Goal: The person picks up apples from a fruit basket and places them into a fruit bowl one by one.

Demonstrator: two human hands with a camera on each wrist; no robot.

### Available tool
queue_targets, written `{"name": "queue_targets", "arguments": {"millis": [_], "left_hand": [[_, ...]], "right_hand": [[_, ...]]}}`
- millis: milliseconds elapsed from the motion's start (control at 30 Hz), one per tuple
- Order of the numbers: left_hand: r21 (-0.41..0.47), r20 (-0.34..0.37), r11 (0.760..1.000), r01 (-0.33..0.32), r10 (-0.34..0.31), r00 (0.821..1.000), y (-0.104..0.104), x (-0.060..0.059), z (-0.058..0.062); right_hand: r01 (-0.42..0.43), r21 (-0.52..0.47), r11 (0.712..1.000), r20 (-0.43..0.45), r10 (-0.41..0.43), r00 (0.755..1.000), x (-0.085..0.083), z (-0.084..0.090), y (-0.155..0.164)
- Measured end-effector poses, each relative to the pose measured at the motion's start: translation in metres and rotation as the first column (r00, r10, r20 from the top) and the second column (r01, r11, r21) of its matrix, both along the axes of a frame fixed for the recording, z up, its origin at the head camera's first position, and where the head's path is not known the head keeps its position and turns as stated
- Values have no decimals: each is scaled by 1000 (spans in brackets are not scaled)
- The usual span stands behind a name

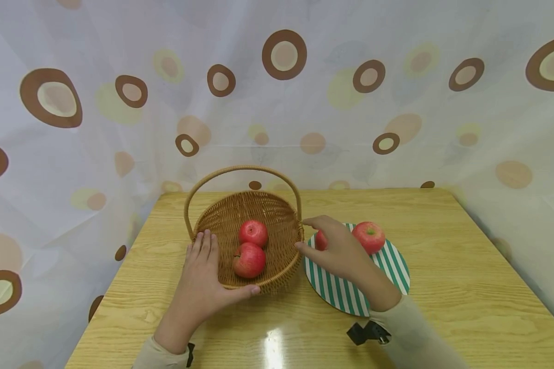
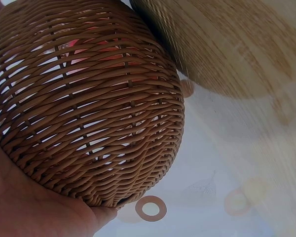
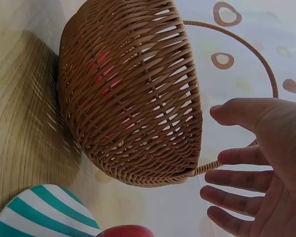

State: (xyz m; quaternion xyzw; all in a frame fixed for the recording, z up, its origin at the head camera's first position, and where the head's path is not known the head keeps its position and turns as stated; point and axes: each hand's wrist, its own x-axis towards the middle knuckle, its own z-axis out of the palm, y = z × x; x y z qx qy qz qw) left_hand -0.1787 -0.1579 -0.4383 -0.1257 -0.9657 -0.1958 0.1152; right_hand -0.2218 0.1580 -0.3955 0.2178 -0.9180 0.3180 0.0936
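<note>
Two apples (image 1: 251, 248) already lie in the wicker basket (image 1: 277, 215), which your left hand (image 1: 202, 279) steadies with flat fingers. Two more wait on the striped plate (image 1: 392, 269); your right hand (image 1: 339, 248) hovers over them, relaxed and empty.

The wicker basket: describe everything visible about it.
The wicker basket is round, brown woven cane with one arched handle, upright on the wooden table. Two red apples lie inside. The left hand rests against its near-left wall, thumb along the front. The right hand hovers open beside its right rim, not clearly touching.
</note>
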Motion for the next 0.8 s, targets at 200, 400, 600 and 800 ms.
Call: {"name": "queue_targets", "arguments": {"millis": [200, 400, 600, 800], "left_hand": [[4, -3, 1000, 0, 0, 1000, 0, 0, 0], [6, 2, 1000, 1, -1, 1000, 0, -1, 0], [3, 4, 1000, 4, -4, 1000, 1, -1, 1], [-3, 6, 1000, -1, 1, 1000, 1, 0, 0]], "right_hand": [[-30, -4, 1000, -26, 30, 999, -1, 0, -7], [-51, 2, 999, -77, 51, 996, -1, 2, -14], [-64, 17, 998, -106, 65, 992, -2, 0, -22], [-96, 0, 995, -101, 95, 990, -2, -1, -31]]}}
